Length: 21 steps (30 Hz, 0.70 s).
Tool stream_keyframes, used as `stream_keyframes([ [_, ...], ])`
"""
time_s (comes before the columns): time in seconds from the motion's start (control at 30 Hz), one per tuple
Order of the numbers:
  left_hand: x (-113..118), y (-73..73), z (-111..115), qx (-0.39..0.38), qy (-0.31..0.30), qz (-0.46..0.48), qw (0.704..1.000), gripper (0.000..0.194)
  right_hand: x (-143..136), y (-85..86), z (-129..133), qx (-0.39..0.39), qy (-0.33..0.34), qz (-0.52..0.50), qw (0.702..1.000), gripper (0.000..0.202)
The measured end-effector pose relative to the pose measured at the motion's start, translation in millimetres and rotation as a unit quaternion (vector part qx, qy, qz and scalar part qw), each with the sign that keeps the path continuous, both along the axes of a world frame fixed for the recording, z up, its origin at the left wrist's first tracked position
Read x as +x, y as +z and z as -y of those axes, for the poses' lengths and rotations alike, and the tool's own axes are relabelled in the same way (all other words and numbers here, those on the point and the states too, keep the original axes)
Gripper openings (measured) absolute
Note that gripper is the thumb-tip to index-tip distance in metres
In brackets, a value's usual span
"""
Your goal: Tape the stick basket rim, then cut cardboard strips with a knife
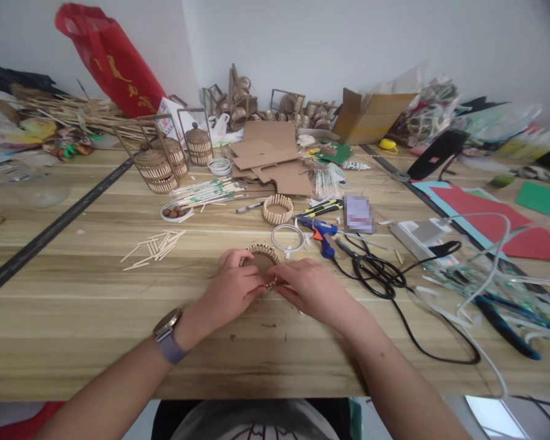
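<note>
Evidently I am at the fitting stage on a small round basket (262, 249), a circle of short upright sticks around a flat brown base, held close in front of me over the desk (96, 330). My left grip (233, 280) is closed around its left and near side, fingers bent over the wall. My right grip (302, 284) is pinched at the near right edge, fingertips on the sticks there; whether one loose piece sits between them is too small and too covered for me to tell. I judge this to be setting or straightening the wall along that near edge, with the left side doing the steadying.

Beyond it stands a second stick ring (278, 211), its pale sticks evenly spaced, and a white hoop (273, 238) lies flat between the two. The glue gun (326, 235) rests just to the right, and loose cut sticks (158, 247) are scattered to the left.

As I see it, the next move calls for light, even pressure: hold the circle true with the left, let the right fingertips square that edge, and avoid squeezing so hard that neighbouring sticks lean or pop off.
</note>
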<state>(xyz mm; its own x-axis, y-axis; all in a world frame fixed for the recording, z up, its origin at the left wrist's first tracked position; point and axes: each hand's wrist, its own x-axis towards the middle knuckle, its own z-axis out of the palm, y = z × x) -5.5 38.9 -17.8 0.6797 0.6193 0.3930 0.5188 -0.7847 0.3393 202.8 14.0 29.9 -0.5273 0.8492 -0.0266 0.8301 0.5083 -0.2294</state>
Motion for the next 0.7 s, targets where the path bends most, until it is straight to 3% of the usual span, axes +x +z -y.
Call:
stream_keyframes([
  [0.43,-0.2,-1.0,-0.4,-0.006,0.0,0.009,1.0,0.021,-2.9,-0.6,6.1,-0.087,-0.038,-0.016,0.995,0.018],
  [0.7,-2.7,-1.7,-2.0,-0.005,0.001,0.003,1.0,0.022,5.4,-1.7,6.2,-0.077,-0.055,-0.031,0.995,0.032],
])
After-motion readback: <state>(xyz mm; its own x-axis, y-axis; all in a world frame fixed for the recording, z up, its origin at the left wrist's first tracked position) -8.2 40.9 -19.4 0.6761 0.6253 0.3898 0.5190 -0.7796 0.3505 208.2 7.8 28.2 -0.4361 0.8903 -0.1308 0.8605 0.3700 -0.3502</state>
